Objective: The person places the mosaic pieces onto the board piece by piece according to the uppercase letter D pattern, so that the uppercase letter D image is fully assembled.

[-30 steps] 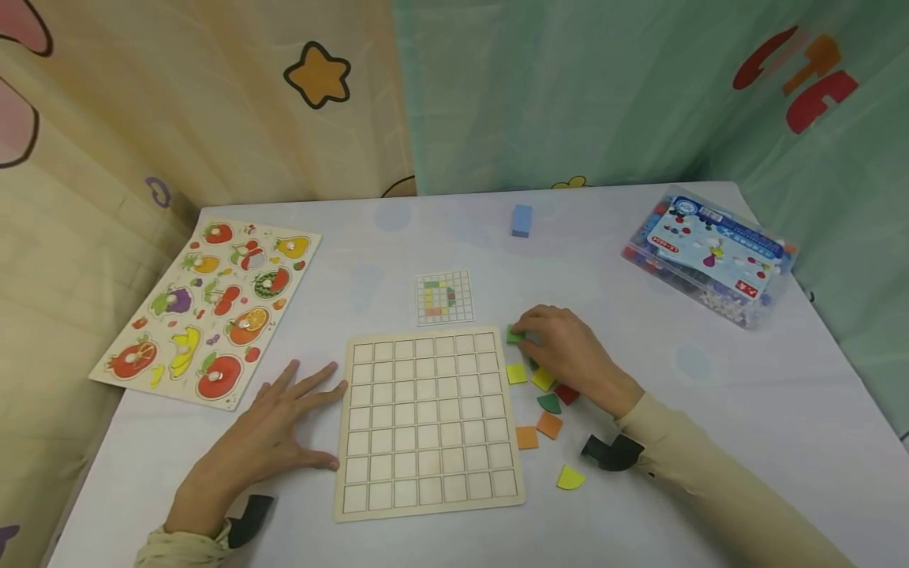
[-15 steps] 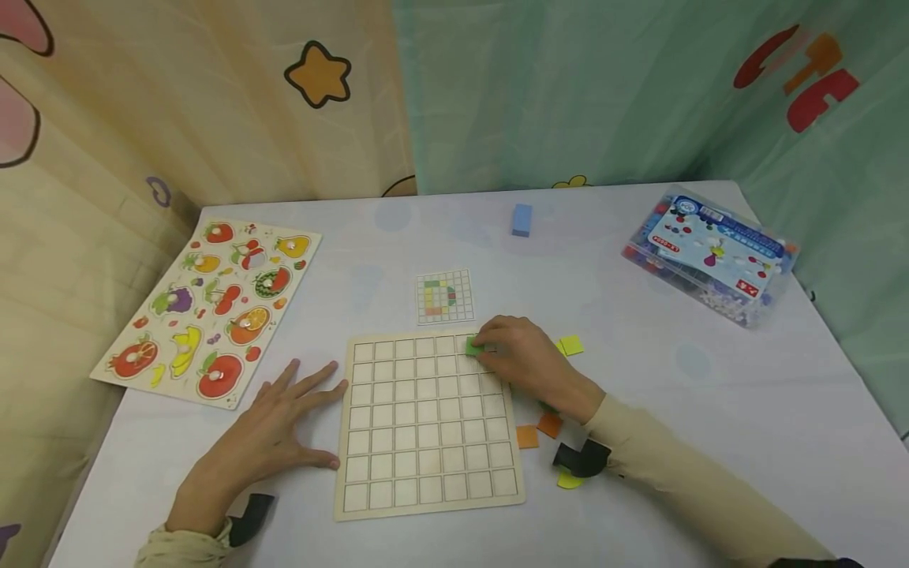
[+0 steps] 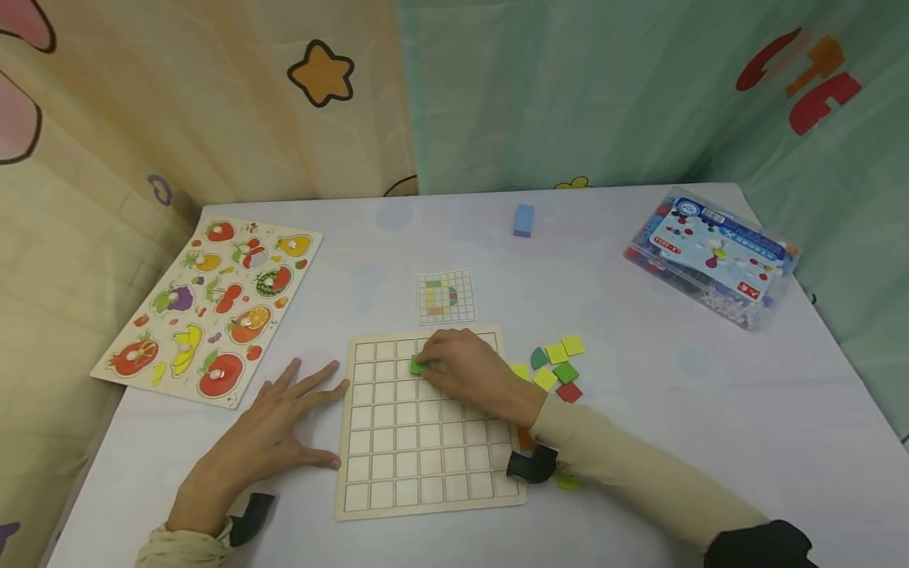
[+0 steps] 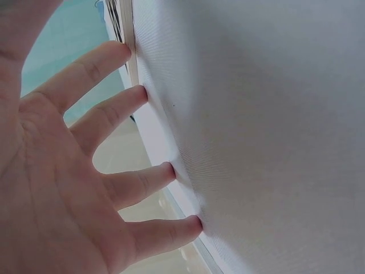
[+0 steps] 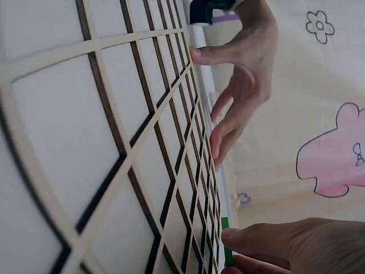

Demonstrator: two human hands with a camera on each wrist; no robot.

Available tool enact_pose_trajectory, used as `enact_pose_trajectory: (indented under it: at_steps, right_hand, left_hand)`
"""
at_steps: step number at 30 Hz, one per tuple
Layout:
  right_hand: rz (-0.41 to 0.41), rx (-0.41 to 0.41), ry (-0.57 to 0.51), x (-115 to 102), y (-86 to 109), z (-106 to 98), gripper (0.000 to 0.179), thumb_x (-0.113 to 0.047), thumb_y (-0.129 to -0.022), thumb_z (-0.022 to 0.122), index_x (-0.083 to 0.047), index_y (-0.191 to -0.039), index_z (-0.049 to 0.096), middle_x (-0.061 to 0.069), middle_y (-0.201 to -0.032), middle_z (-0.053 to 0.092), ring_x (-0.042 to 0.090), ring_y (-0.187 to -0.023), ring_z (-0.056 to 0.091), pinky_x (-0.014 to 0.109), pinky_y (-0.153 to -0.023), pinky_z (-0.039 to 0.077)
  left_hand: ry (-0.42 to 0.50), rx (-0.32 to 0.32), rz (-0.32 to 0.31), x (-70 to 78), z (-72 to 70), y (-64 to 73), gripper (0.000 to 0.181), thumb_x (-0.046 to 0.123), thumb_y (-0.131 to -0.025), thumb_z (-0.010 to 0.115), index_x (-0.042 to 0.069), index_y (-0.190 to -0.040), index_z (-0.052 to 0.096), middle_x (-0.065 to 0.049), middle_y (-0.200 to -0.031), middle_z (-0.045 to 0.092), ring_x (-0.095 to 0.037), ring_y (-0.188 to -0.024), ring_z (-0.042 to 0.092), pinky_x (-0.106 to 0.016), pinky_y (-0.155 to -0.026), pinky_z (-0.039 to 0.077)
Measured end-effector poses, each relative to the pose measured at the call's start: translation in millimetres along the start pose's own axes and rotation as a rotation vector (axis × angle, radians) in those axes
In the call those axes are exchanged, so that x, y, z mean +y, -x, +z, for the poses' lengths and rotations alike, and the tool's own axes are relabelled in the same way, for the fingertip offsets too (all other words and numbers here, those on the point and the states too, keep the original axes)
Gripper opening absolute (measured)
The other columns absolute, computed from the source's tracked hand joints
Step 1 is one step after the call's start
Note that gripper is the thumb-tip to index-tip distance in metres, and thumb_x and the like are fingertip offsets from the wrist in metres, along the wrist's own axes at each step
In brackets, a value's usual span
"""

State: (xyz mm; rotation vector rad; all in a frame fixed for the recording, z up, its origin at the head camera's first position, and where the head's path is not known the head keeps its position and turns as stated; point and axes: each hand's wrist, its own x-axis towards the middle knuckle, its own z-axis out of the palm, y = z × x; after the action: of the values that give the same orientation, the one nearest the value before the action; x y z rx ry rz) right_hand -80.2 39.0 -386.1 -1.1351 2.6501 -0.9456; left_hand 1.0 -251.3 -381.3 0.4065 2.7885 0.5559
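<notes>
On my feed the right hand (image 3: pixel 483 375) pinches a small flat green tile (image 3: pixel 416 366) over the pale wooden grid board (image 3: pixel 429 435), toward its far edge; left hand (image 3: pixel 266 434) spread at the left edge. Tile's probably light, stiff; I'd grip its sides.

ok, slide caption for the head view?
Right-hand grip pinches a green tile over a grid board; pattern card beyond, loose tiles to the right.
</notes>
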Motion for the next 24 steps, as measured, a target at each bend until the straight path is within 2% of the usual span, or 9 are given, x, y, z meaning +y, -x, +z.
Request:
enact_pose_trajectory:
  at_steps: [12,24]
  right_hand:
    - [-0.012,-0.059,0.058,-20.6,-24.3,20.9,0.015,-0.011,-0.088,0.074,-0.012,-0.103,0.078,-0.003,-0.102,0.071,0.011,-0.096,0.065,0.030,-0.096,0.049]
    - [-0.050,-0.098,0.180,-27.1,-31.1,24.9,0.018,-0.013,-0.091,0.070,-0.014,-0.107,0.078,0.000,-0.109,0.068,0.013,-0.100,0.062,0.028,-0.090,0.052]
  left_hand:
    - [-0.005,-0.009,0.004,-0.7,-0.4,0.3,0.102,0.058,-0.050,0.089,0.021,-0.139,0.058,-0.006,-0.156,0.037,-0.052,-0.143,0.015,-0.078,-0.104,0.015]
    - [-0.009,-0.015,0.009,0.3,-1.5,0.1,0.101,0.057,-0.050,0.089,0.020,-0.140,0.058,-0.007,-0.157,0.036,-0.053,-0.143,0.015,-0.079,-0.104,0.015]
